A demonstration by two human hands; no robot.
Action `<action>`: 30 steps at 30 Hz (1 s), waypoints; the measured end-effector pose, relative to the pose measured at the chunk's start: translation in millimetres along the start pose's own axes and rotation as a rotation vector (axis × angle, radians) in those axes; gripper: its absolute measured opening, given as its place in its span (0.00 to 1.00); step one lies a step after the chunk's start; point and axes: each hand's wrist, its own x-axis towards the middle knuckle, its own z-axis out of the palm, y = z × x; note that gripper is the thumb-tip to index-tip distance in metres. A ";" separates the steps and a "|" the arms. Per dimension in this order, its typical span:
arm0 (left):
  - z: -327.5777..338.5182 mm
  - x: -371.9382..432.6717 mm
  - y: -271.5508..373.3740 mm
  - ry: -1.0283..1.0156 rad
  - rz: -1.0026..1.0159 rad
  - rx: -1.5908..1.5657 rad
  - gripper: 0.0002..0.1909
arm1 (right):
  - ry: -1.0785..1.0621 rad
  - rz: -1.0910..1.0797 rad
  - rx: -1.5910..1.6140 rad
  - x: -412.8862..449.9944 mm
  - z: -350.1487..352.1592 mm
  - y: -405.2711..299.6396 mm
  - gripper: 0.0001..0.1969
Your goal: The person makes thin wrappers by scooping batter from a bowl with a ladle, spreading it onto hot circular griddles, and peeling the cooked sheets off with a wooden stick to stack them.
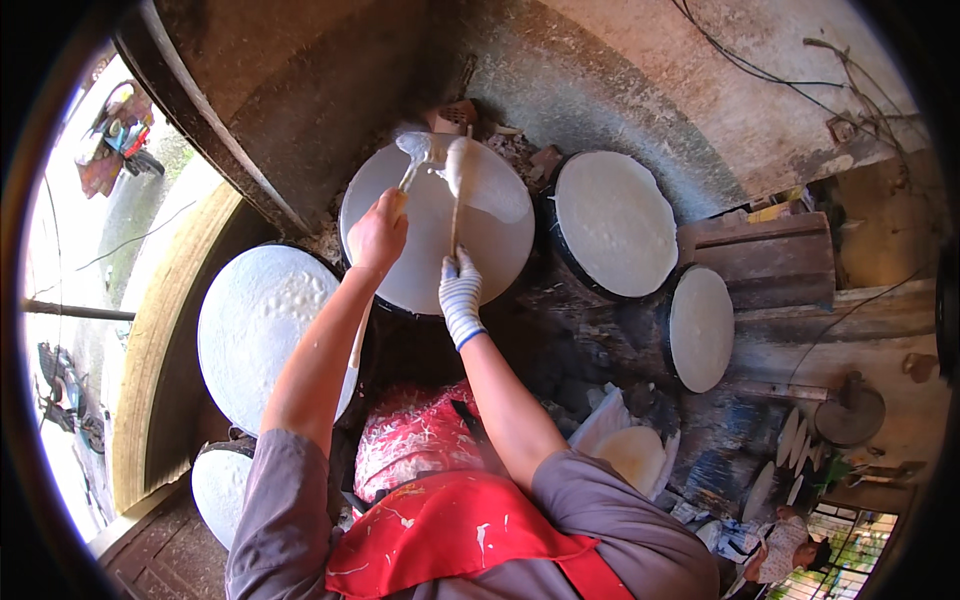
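My bare left hand (381,232) is closed on the handle of a ladle (415,150) whose head is coated in white batter. In my right hand (460,292), which wears a striped knit glove, is a thin wooden stick (459,202). Its upper part, beside the ladle, lies next to a white, batter-coated roundish thing (453,161) that is blurred. Both tools are over a large round pan or griddle (420,262) straight ahead. A wet, whitish layer (499,191) covers part of its far right side. Steam or motion blur hides detail at the far rim.
More round griddles with white sheets stand at the left (255,330), lower left (221,487), right (615,221) and farther right (701,328). Bricks (454,116) lie by the wall behind. A pale round sheet (630,457) rests at lower right. Another person (784,547) is far off at lower right.
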 end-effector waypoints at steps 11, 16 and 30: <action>-2.6 -19.9 -16.5 -0.010 -0.406 -0.568 0.18 | 0.040 0.021 0.026 17.6 -64.0 46.4 0.16; 2.0 -30.3 -31.2 0.018 -0.564 -0.941 0.12 | -0.310 0.261 0.393 5.1 -36.7 30.2 0.15; -14.9 -61.2 3.6 0.177 -0.693 -1.161 0.06 | -0.643 -0.008 0.180 66.4 -80.6 56.3 0.15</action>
